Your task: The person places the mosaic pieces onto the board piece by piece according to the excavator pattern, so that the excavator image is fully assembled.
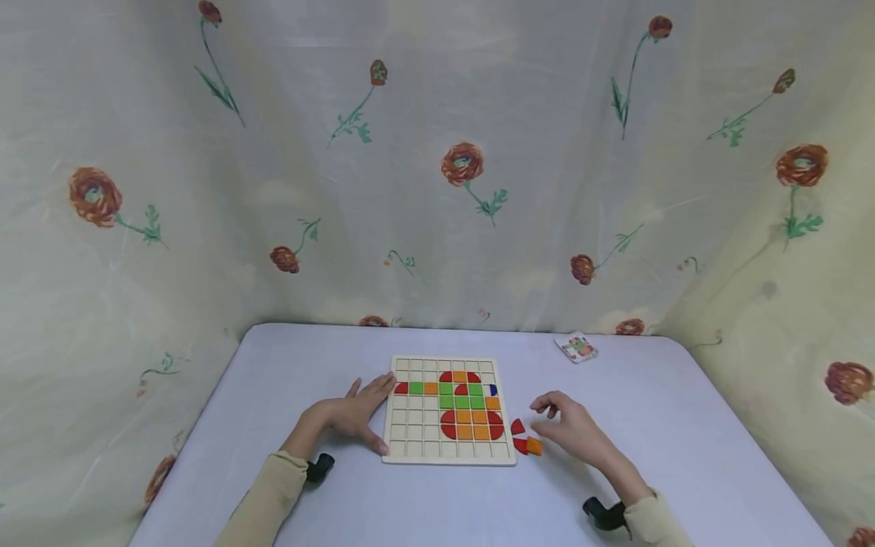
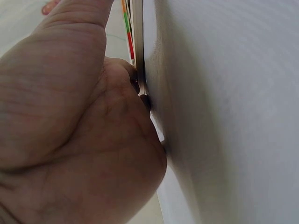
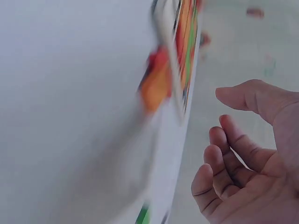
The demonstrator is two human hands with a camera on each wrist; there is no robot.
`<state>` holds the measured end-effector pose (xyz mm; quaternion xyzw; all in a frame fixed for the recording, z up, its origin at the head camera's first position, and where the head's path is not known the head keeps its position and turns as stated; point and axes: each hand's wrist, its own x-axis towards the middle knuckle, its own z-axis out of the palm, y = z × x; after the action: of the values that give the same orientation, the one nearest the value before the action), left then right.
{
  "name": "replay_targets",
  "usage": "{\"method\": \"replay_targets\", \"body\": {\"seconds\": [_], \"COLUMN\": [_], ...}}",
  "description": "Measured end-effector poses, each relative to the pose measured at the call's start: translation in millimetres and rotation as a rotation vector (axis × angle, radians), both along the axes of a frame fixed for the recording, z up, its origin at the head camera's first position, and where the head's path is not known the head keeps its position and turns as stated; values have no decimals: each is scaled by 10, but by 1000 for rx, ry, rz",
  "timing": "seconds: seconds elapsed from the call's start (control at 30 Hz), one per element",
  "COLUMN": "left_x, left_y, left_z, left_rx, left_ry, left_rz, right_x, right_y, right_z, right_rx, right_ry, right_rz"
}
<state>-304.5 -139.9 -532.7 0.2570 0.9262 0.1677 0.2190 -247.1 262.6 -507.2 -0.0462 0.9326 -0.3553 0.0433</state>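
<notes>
A pale grid board (image 1: 413, 448) lies flat on the table, with red, orange, green and blue tiles filling some of its cells. My left hand (image 1: 355, 414) rests at the board's left edge, fingers and thumb spread along it. Just off the lower right edge lie a loose orange square tile (image 1: 534, 447) and two red quarter-round tiles (image 1: 517, 427). My right hand (image 1: 570, 429) hovers right of these tiles. In the right wrist view, the thumb and loosely bent fingers of that hand (image 3: 252, 163) stand apart with nothing between them.
A small card with a coloured pattern (image 1: 577, 347) lies at the table's back right. A flower-printed curtain (image 1: 519, 228) hangs behind the white table (image 1: 328, 505) and along its sides. Each wrist wears a black camera mount (image 1: 604, 515).
</notes>
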Motion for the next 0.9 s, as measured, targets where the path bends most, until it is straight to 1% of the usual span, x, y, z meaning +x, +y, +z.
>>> {"method": "replay_targets", "body": {"seconds": [0.1,0.17,0.33,0.5,0.63,0.8,0.9], "left_x": [-1,-1,5,6,-2,-4,-1], "left_y": [-13,-24,-28,-17,-5,-7,-11], "left_z": [-6,-4,15,1,-19,-8,1], "left_rx": [-2,-7,6,5,1,2,6], "left_ry": [5,5,-3,-3,-1,-7,-6], "left_rz": [3,4,-2,-2,3,6,-5], "right_x": [19,25,4,-49,-66,-61,-31], "right_y": [282,428,636,712,735,703,614], "right_z": [-41,-64,-146,-240,-290,-284,-263], "right_rx": [16,21,35,59,70,92,90], "right_ry": [3,8,-4,-36,-32,6,6], "right_rz": [-42,-51,-71,-92,-107,-104,-78]}}
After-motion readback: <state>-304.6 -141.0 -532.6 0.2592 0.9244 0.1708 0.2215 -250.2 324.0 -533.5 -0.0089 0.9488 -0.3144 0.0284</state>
